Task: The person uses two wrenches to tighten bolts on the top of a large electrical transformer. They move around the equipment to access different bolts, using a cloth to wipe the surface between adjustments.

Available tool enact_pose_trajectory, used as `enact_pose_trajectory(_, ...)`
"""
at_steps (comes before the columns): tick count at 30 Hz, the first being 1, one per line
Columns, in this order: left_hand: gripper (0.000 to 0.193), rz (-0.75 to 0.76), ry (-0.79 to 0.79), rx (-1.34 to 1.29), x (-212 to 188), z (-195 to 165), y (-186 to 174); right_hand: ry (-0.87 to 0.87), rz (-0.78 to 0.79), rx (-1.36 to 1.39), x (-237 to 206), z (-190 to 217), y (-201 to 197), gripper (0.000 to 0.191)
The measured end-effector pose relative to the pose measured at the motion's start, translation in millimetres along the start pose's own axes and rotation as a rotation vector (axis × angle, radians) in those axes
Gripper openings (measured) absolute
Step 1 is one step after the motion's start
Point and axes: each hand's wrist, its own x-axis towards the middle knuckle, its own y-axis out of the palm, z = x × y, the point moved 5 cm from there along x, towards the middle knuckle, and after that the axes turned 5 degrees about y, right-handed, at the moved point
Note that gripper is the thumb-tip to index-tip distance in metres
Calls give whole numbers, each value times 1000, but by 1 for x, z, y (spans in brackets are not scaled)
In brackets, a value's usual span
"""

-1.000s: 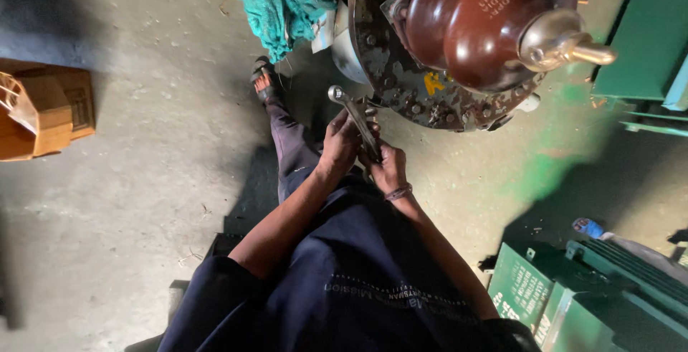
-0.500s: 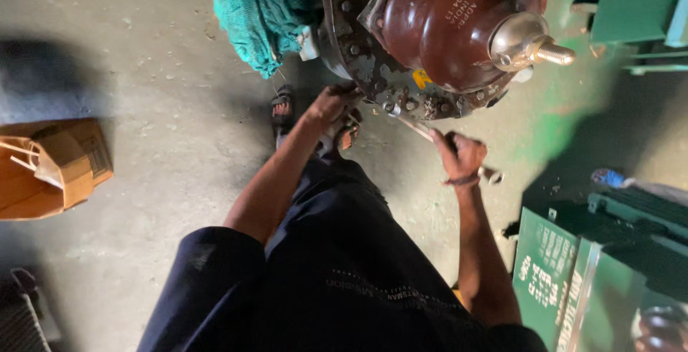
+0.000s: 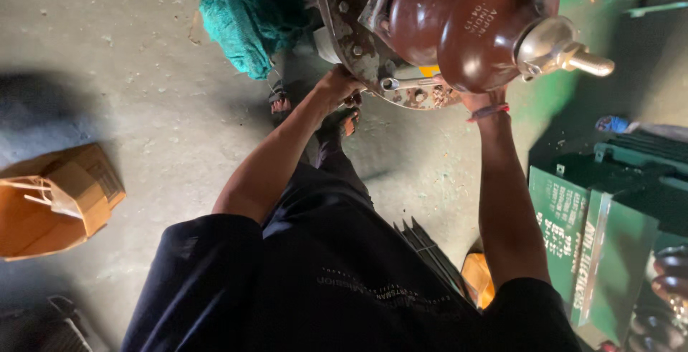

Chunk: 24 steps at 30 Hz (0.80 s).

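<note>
Both hands have come up to the flange since half a second ago: then the right hand held the wrench out away from the rim, and now that wrench (image 3: 410, 82) lies along the lower edge of the rusty bolted flange (image 3: 351, 33), under the brown porcelain bushing (image 3: 469, 18). The right hand (image 3: 481, 100) sits just below the bushing, mostly hidden behind it; it seems to be at the wrench's handle end, but how far its fingers are closed cannot be told. The left hand (image 3: 338, 85) is curled against the flange's lower left rim, fingers bent onto the metal and holding nothing loose.

To turn well here, the wrench's ring should sit fully on its bolt head (image 3: 420, 97), flat to the flange, while the left hand braces the rim. A teal cloth (image 3: 244, 15) hangs at the flange's left.
</note>
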Motion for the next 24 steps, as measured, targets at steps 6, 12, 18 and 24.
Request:
enact_pose_trajectory(6,6,-148,112,-342,-6,13,21,700,549,68,-79,40,32,71)
enact_pose_trajectory(12,4,-213,138,-116,4,8,7,872,218,275,-122,100,22,68)
enact_pose_trajectory(18,10,-3,83,-356,7,23,15,725,100,379,-129,101,47,62)
enact_pose_trajectory(24,14,-298,168,-396,-11,75,53,1107,-46,623,-164,168,88,63)
